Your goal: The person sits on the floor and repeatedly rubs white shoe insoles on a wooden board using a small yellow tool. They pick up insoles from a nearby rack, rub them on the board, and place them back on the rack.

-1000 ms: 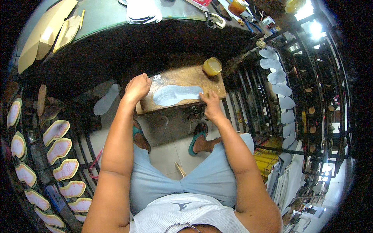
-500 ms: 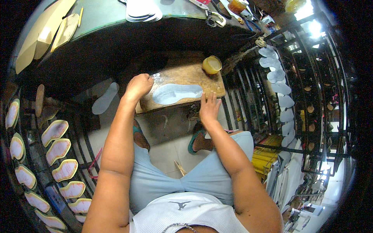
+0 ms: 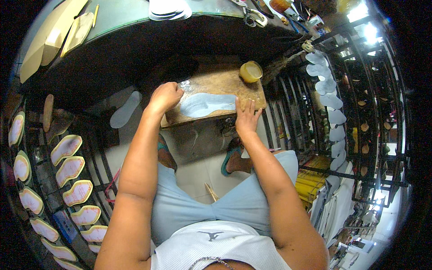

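A light grey-blue insole (image 3: 208, 105) lies flat on a worn wooden board (image 3: 218, 81) in front of me. My left hand (image 3: 167, 96) is closed at the board's left side, beside the insole's wide end. Its fingers curl under, and whatever they may hold is hidden. At the board's near right edge my right hand (image 3: 247, 117) rests with its fingers spread, one fingertip at the insole's narrow end. A yellowish tub (image 3: 250, 72) stands at the board's far right corner.
Another grey insole (image 3: 126, 110) lies low, left of the board. Racks hold pale yellow-edged insoles (image 3: 70, 171) at left and grey insoles (image 3: 330, 101) at right. Beyond the board, a glass-topped table (image 3: 126, 13) carries stacked white sheets (image 3: 168, 10) and scissors (image 3: 255, 18).
The whole view has shifted slightly, so most things sit a little farther right. Both hands keep nearly the same places on the board, and the insole stays put.
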`<state>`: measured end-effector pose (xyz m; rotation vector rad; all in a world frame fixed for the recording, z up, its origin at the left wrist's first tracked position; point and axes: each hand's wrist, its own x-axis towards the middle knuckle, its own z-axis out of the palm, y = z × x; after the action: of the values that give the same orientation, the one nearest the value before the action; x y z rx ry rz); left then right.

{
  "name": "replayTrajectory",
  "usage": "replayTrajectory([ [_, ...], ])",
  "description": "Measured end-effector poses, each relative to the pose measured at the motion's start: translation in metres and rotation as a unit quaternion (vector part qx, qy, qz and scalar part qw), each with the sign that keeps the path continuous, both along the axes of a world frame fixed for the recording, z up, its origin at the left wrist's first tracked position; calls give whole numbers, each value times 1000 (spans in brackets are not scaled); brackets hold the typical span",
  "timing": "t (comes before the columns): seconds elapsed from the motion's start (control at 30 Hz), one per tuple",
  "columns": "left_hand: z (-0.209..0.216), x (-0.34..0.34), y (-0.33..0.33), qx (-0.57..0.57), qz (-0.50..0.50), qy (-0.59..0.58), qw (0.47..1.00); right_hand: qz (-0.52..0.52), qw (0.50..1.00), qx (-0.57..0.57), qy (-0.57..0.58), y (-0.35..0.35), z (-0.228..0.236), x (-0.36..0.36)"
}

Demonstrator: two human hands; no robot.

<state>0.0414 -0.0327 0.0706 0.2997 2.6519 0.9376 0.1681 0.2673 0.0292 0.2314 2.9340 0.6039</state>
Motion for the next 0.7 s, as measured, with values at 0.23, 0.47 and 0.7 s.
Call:
replayTrajectory([
  [0.23, -13, -2, 3, 24, -12, -13, 1000, 111, 989, -94, -8, -47, -2, 18],
  [0.47, -18, -2, -1, 16, -30, 21, 999, 55, 988, -145, 12, -27, 3, 0],
  [0.7, -10, -3, 5, 5, -32, -23, 999, 175, 978, -101, 58, -71, -13, 25],
])
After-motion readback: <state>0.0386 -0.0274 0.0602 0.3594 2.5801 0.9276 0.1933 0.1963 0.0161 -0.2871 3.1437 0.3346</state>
